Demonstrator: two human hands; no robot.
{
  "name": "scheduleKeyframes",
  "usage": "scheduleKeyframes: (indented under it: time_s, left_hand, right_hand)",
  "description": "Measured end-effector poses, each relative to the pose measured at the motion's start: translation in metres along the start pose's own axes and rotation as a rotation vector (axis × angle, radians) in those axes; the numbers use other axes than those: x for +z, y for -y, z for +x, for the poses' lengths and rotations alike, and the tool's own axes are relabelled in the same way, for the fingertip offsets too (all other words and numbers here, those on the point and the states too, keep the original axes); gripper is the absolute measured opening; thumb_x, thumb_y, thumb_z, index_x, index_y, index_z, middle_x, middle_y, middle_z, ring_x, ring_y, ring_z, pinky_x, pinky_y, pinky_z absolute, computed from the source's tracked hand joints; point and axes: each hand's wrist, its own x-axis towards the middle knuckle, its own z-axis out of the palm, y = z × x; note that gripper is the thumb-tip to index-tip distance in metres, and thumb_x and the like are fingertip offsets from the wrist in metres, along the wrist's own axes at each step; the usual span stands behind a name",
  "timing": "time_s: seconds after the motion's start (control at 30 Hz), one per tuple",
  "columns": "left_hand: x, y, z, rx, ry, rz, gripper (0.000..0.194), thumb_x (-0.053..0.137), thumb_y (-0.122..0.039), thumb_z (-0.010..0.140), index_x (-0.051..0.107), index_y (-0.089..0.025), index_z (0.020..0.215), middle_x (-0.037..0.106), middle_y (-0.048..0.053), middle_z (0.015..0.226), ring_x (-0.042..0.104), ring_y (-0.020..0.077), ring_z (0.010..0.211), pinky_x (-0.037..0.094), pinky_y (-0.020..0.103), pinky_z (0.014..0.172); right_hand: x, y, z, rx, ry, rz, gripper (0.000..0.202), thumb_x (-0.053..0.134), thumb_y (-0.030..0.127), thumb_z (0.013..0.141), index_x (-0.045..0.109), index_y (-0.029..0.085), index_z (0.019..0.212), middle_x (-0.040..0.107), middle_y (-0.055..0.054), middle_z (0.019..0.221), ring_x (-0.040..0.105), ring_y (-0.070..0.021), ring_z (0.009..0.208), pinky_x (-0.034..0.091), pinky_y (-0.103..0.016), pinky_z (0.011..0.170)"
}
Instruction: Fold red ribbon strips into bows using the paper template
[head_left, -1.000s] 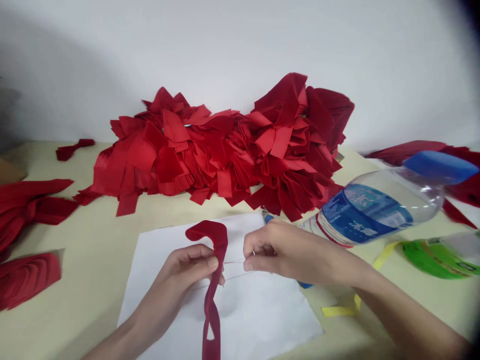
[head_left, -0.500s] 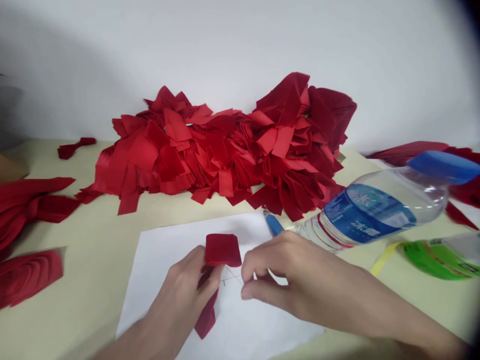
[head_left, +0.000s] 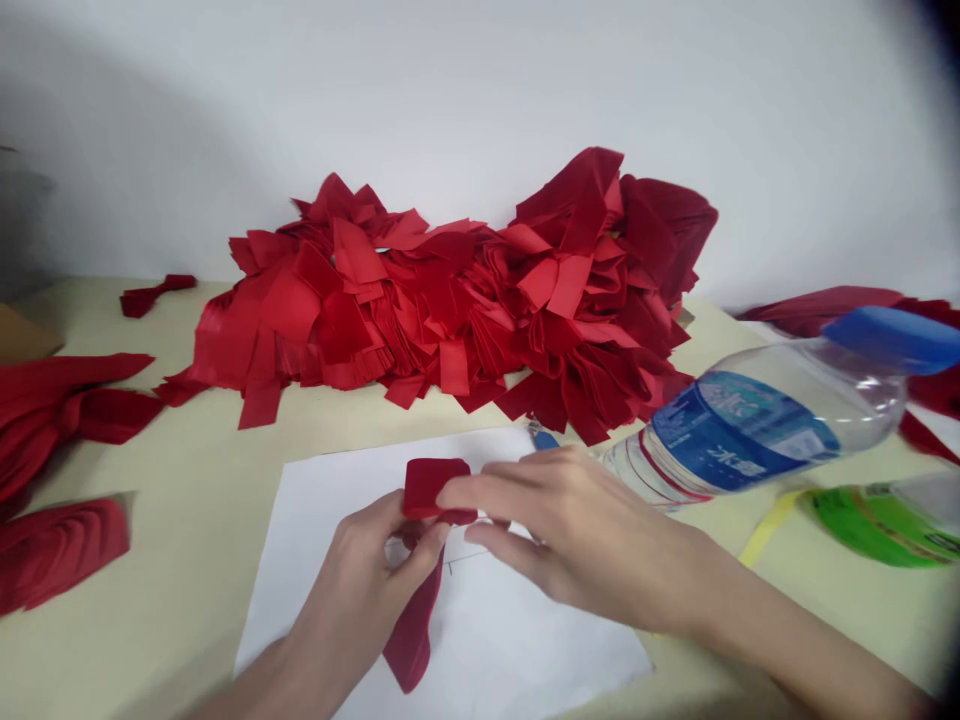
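My left hand (head_left: 375,550) is closed on a folded dark red ribbon (head_left: 431,490), pinching it between thumb and fingers. A flattened loop of the ribbon stands above the fingers, and its tail (head_left: 411,640) hangs down below the thumb. From the right, my right hand (head_left: 570,530) has its fingertips across the front of the loop, with the thumb just under the loop's lower edge. Beneath both hands lies a white paper sheet (head_left: 300,540) with thin drawn lines.
A long heap of red ribbon pieces (head_left: 442,310) sits against the wall. More red ribbon bundles (head_left: 67,545) lie at left. On the right are a tilted water bottle (head_left: 750,430) with a blue cap, a green tape roll (head_left: 862,525) and a partly hidden blue tool (head_left: 545,438).
My right hand has moved left and slightly up, its fingers now at the ribbon loop. My left hand keeps its hold, and the ribbon's tail has shifted a little.
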Motion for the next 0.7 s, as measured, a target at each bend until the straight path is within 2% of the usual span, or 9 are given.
scheduleKeyframes:
  time_s: [0.1,0.2,0.3,0.37,0.47,0.57,0.63,0.7]
  left_hand:
    - [-0.001,0.001,0.000,0.012,0.021,-0.002,0.012,0.052,-0.030,0.080,0.060,-0.020,0.079,0.063,-0.001,0.070,0.055,0.0169,0.066,0.040,0.025,0.060]
    - [-0.002,0.001,0.000,0.027,0.025,0.011,0.010,0.052,-0.028,0.080,0.059,-0.021,0.077,0.063,-0.002,0.070,0.054,0.0160,0.066,0.040,0.025,0.061]
    - [0.000,0.001,-0.001,0.028,0.029,0.039,0.011,0.052,-0.029,0.080,0.057,-0.021,0.074,0.060,-0.003,0.066,0.052,0.0147,0.061,0.038,0.024,0.057]
    - [0.002,0.002,-0.002,0.056,-0.013,0.044,0.011,0.054,-0.027,0.078,0.055,-0.021,0.069,0.057,-0.003,0.063,0.050,0.0142,0.059,0.037,0.024,0.056]
    - [0.005,0.004,-0.005,0.155,-0.111,0.065,0.010,0.054,-0.022,0.077,0.052,-0.022,0.068,0.056,-0.003,0.065,0.049,0.0137,0.059,0.036,0.023,0.056]
    - [0.006,0.006,-0.006,0.261,-0.124,0.127,0.008,0.052,-0.020,0.079,0.051,-0.023,0.072,0.057,-0.002,0.071,0.050,0.0132,0.059,0.038,0.024,0.058]
    - [0.006,0.007,-0.005,0.287,-0.132,0.151,0.007,0.052,-0.020,0.080,0.051,-0.023,0.073,0.058,-0.002,0.073,0.051,0.0130,0.059,0.038,0.024,0.059]
    - [0.005,0.007,-0.004,0.253,-0.167,0.151,0.008,0.052,-0.020,0.079,0.051,-0.023,0.072,0.057,-0.003,0.070,0.050,0.0129,0.059,0.038,0.023,0.057]
  right_hand:
    - [0.002,0.001,0.001,-0.076,0.060,-0.082,0.019,0.044,0.017,0.090,0.058,0.020,0.102,0.061,0.000,0.076,0.050,-0.0113,0.060,0.026,-0.028,0.056]
    - [0.003,-0.001,0.002,-0.081,0.040,-0.062,0.023,0.046,0.014,0.088,0.058,0.021,0.105,0.061,0.001,0.078,0.049,-0.0101,0.060,0.025,-0.027,0.055]
    - [0.005,-0.006,0.002,-0.098,-0.003,0.004,0.019,0.047,0.015,0.087,0.062,0.022,0.098,0.061,0.002,0.075,0.048,-0.0092,0.060,0.025,-0.026,0.055]
    - [0.008,-0.009,0.003,-0.045,-0.039,0.077,0.015,0.050,0.016,0.085,0.064,0.020,0.089,0.060,0.002,0.071,0.047,-0.0086,0.058,0.025,-0.025,0.055]
    - [0.016,-0.012,0.006,0.115,-0.078,0.249,0.012,0.052,0.016,0.081,0.063,0.019,0.077,0.053,0.005,0.059,0.042,-0.0066,0.052,0.027,-0.023,0.053]
    - [0.023,-0.013,0.011,0.238,-0.077,0.425,0.012,0.053,0.016,0.079,0.061,0.017,0.070,0.046,0.006,0.052,0.039,-0.0055,0.048,0.028,-0.020,0.049]
    - [0.027,-0.012,0.014,0.259,-0.092,0.491,0.010,0.053,0.016,0.079,0.059,0.017,0.071,0.045,0.006,0.053,0.039,-0.0059,0.049,0.030,-0.020,0.049]
    - [0.027,-0.012,0.014,0.258,-0.136,0.543,0.004,0.053,0.019,0.081,0.057,0.017,0.082,0.049,0.006,0.060,0.044,-0.0071,0.055,0.034,-0.020,0.054]
